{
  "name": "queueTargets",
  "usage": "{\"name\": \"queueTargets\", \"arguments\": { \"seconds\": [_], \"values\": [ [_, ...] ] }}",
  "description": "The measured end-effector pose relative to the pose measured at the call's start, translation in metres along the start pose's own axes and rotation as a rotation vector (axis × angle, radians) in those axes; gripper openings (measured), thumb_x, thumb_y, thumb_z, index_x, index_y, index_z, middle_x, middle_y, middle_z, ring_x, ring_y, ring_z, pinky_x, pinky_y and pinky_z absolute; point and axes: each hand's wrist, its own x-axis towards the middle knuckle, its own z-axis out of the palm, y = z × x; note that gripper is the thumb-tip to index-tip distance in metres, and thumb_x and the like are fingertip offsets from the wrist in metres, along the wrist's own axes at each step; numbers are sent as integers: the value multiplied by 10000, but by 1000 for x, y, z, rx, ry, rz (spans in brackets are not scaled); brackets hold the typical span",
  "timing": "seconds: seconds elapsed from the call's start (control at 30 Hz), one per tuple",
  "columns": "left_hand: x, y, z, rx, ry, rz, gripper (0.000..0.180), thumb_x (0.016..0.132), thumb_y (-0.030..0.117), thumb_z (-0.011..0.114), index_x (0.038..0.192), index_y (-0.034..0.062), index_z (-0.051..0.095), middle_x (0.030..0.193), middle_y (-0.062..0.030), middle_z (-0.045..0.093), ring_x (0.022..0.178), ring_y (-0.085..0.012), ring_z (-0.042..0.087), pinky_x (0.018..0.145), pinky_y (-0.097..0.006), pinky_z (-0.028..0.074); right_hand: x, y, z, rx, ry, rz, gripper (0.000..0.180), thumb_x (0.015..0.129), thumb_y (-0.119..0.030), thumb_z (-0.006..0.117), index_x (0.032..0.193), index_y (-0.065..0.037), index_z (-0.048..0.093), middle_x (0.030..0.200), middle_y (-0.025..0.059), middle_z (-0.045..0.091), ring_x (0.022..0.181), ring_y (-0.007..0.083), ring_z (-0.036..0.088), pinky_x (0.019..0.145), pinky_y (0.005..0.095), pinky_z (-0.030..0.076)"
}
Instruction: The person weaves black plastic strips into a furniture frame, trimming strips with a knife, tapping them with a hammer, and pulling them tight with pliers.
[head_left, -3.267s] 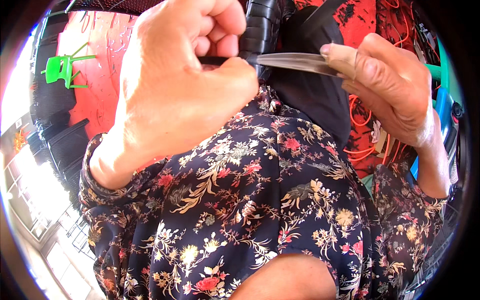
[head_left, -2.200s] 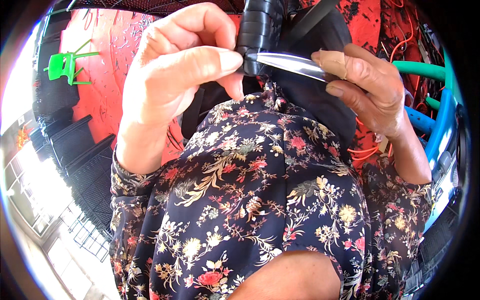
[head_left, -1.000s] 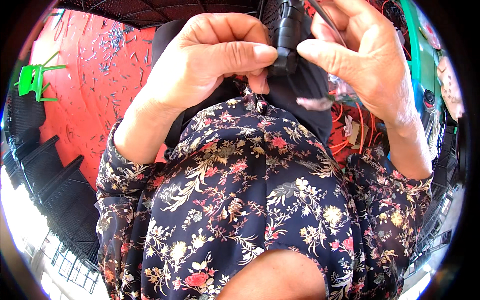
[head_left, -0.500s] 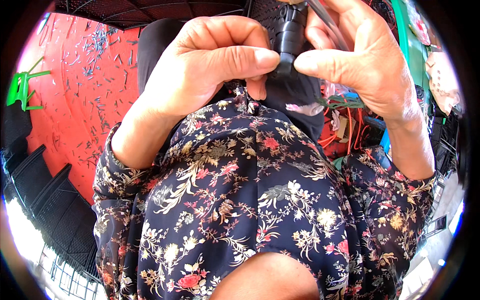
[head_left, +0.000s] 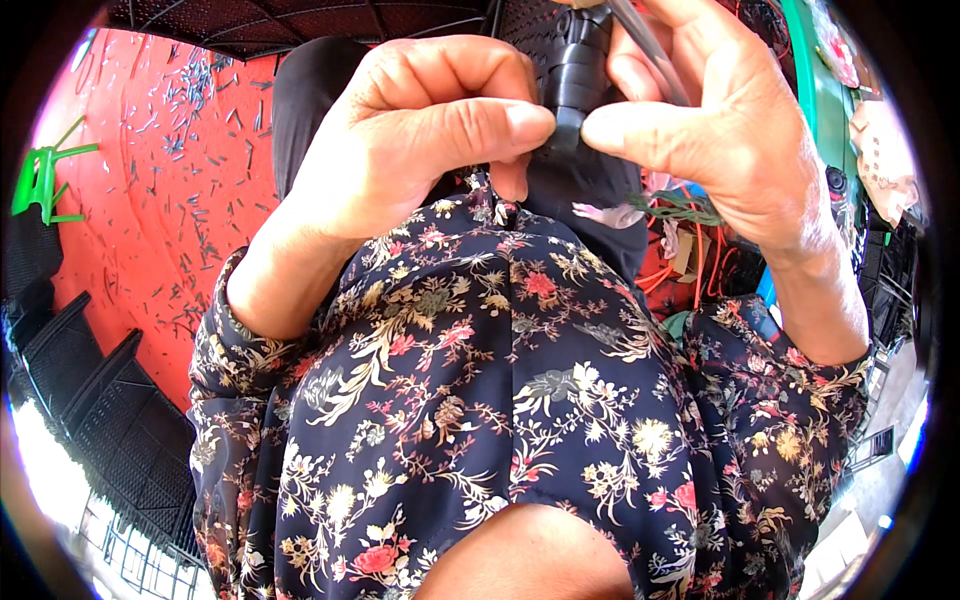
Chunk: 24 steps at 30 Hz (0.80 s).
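Note:
Between my hands, at the top of the view, is a black piece wrapped in wide, glossy flat strips (head_left: 578, 75). My left hand (head_left: 430, 135) is closed on its left side, its thumb and curled fingers pinching near the lower end. From the right, my right hand (head_left: 725, 130) presses its thumb against the same end. A slim grey shaft (head_left: 650, 50) runs through the fingers of my right hand; its upper end leaves the picture. Behind the wrapped piece shows black woven mesh (head_left: 522, 35).
Scraps of black strip lie over the red floor (head_left: 130, 230) on the left. A green stool (head_left: 40, 185) stands at the far left, above stacked black woven panels (head_left: 110, 400). To the right are orange cords (head_left: 700, 265), a pink-white flower (head_left: 610, 213) and a pale bag (head_left: 882, 160).
Both hands keep their hold on the wrapped piece. My right thumb and the shaft have shifted very slightly left.

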Motion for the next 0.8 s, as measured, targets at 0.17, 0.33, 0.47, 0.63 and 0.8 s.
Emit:
{"name": "queueTargets", "arguments": {
  "seconds": [0.17,0.33,0.47,0.63,0.8],
  "values": [
    [2,-10,-4,-96,23,38,177,893,83,572,741,-4,601,659,-25,575,618,-82,562,597,-204,428,8,8,-4,-38,-52,-46,573,749,-16,651,1238,91,374,639,-31,434,525,30,435,467,196,338],
    [3,-11,-5,-159,18,46,179,899,81,562,752,-13,605,673,-41,582,615,-101,559,607,-216,432,11,33,0,391,-39,-77,644,748,23,701,1291,49,355,618,-42,392,508,34,403,468,194,350],
    [4,-12,-6,-131,-2,109,182,900,74,562,749,-20,601,686,-60,589,632,-113,555,616,-231,432,15,33,-5,372,-41,-111,659,737,31,711,1297,28,362,611,-50,377,500,32,369,465,188,331],
    [1,-20,-3,-117,20,177,180,897,53,563,736,-21,593,683,-76,582,633,-120,543,625,-234,424,12,30,1,321,23,-100,627,718,68,676,1269,25,380,609,-57,369,492,24,359,451,192,301],
    [1,-24,-2,-152,48,201,186,898,56,570,728,-17,584,696,-78,575,631,-125,546,616,-240,430,12,33,0,375,47,-102,630,733,63,658,1292,1,373,629,-48,382,502,44,382,467,204,335]
  ]
}}
